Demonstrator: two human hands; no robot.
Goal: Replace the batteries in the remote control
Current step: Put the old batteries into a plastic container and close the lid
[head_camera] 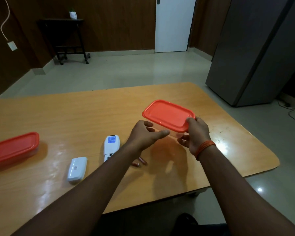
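Observation:
A white remote control (pixel 110 146) lies face down on the wooden table (pixel 75 116), its battery bay end partly hidden by my left forearm. Its loose white back cover (pixel 77 169) lies to its left. Two small red batteries (pixel 139 162) rest on the table just right of my left forearm. My right hand (pixel 195 133) grips the near right corner of a clear container with an orange lid (pixel 168 114), held above the table. My left hand (pixel 146 133) is at the container's left side, fingers spread, touching or almost touching its wall.
A second clear container with an orange lid (pixel 14 147) stands at the table's left edge. Beyond the table are a tiled floor, a grey refrigerator (pixel 255 53) at right, a white door (pixel 174 24) and a dark side table (pixel 68 38) at the back.

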